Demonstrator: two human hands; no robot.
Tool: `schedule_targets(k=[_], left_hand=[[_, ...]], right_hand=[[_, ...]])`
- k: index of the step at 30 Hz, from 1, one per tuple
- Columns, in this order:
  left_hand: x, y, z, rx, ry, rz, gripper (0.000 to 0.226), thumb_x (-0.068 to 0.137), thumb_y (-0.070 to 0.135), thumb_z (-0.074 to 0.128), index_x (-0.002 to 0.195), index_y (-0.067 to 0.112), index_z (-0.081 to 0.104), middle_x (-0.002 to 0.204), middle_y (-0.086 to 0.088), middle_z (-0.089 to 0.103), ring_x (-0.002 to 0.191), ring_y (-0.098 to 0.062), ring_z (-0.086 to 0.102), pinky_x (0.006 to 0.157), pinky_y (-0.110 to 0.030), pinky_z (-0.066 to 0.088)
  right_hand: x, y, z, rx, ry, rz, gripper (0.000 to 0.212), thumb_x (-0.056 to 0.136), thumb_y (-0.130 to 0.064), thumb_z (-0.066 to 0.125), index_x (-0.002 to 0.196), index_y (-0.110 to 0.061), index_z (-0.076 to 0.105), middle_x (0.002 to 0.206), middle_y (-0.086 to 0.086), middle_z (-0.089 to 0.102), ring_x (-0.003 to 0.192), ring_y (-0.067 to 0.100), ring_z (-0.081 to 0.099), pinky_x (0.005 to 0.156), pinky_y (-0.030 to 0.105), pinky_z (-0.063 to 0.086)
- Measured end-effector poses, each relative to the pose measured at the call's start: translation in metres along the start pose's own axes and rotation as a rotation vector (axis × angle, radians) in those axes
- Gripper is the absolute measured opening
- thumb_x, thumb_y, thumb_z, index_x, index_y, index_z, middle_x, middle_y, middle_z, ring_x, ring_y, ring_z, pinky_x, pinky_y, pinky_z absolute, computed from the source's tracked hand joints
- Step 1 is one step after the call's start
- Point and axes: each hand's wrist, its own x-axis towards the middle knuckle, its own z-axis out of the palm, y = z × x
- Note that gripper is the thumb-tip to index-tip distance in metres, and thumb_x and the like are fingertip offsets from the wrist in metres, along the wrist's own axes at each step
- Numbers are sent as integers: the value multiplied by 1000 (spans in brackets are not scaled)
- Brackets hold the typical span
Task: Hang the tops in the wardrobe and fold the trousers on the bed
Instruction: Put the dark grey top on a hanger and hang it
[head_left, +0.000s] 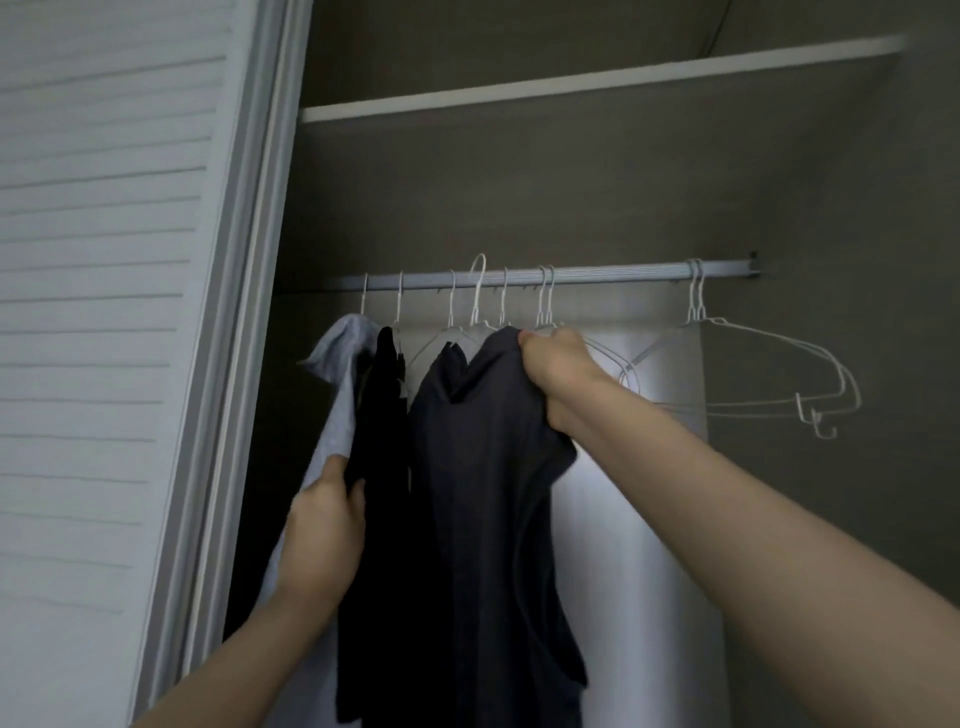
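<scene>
— What hung on the wardrobe rail (545, 274)?
— Three tops on white wire hangers: a light grey top (337, 384) leftmost, a black top (382, 467) beside it, then a dark navy top (483, 493), its shoulder bunched.
— Spare hangers?
— Two empty hangers (753, 364) hung well right.

A rail (545, 274) runs across the wardrobe under a shelf (597, 78), with the door (104, 312) to its left. Three tops (483, 493) hang side by side at the rail's left end. Right of them hang bare hangers (613, 358), and two more hangers (769, 374) sit near the rail's right end.
</scene>
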Motion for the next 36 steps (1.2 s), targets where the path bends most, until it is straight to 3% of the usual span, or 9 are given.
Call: schedule_targets(k=[3, 8, 11, 16, 21, 26, 28, 33, 36], left_hand=[[1, 1, -4, -11, 14, 13, 17, 96, 0, 52, 111, -5, 57, 78, -17, 65, 63, -29, 62, 62, -41, 55], [3, -6, 2, 7, 79, 89, 12, 87, -5, 66, 97, -1, 65, 74, 11, 56, 55, 6, 49, 63, -13, 42], [8, -15, 9, -22, 78, 72, 8, 87, 0, 67, 91, 6, 66, 65, 22, 51, 53, 10, 53, 56, 1, 37], [12, -27, 16, 33, 89, 59, 4, 89, 7, 66, 92, 8, 64, 62, 6, 60, 51, 3, 53, 50, -11, 34], [13, -34, 16, 46, 78, 54, 4, 91, 8, 64, 92, 5, 63, 68, -5, 67, 57, -13, 61, 56, -31, 50], [11, -33, 17, 43, 113, 49, 10, 90, 9, 65, 100, 6, 65, 71, 5, 61, 58, 1, 51, 62, -24, 44], [14, -31, 16, 43, 112, 44, 14, 91, 10, 65, 105, 6, 65, 80, -2, 68, 64, -6, 55, 65, -25, 46], [20, -23, 14, 49, 68, 9, 17, 92, 10, 63, 107, 4, 65, 87, -12, 71, 75, -24, 66, 70, -36, 56], [16, -19, 14, 50, 81, 18, 11, 91, 7, 63, 102, 3, 66, 79, -5, 68, 65, -15, 62, 61, -27, 50]], right_hand=[[25, 5, 31, -42, -3, -23, 27, 99, -26, 43, 109, -3, 53, 112, 19, 62, 102, 34, 61, 91, 43, 52], [66, 9, 62, -67, -5, -41, 38, 100, -27, 40, 121, 2, 52, 121, 20, 59, 109, 34, 58, 96, 43, 49], [85, 15, 78, -85, -17, -50, 38, 101, -26, 39, 121, 4, 51, 123, 21, 58, 111, 35, 57, 97, 42, 48], [109, 25, 100, -127, -40, -48, 34, 101, -19, 40, 121, 5, 53, 124, 19, 58, 110, 32, 56, 82, 27, 41], [117, 35, 119, -142, -142, -12, 24, 99, -10, 39, 113, 1, 56, 109, 11, 53, 93, 20, 46, 80, 26, 38], [107, 26, 113, -300, -364, -136, 23, 96, -15, 46, 79, -2, 54, 87, 18, 62, 73, 28, 62, 65, 32, 52], [101, 11, 101, -460, -444, -237, 25, 97, -11, 43, 79, 0, 55, 80, 17, 65, 64, 26, 61, 62, 34, 57], [99, -14, 60, -835, -14, -752, 15, 90, -6, 44, 81, 1, 54, 92, 19, 62, 90, 34, 60, 70, 35, 45], [106, -8, 46, -1089, 64, -725, 10, 91, -9, 47, 92, -4, 55, 108, 20, 59, 107, 35, 54, 87, 36, 39]])
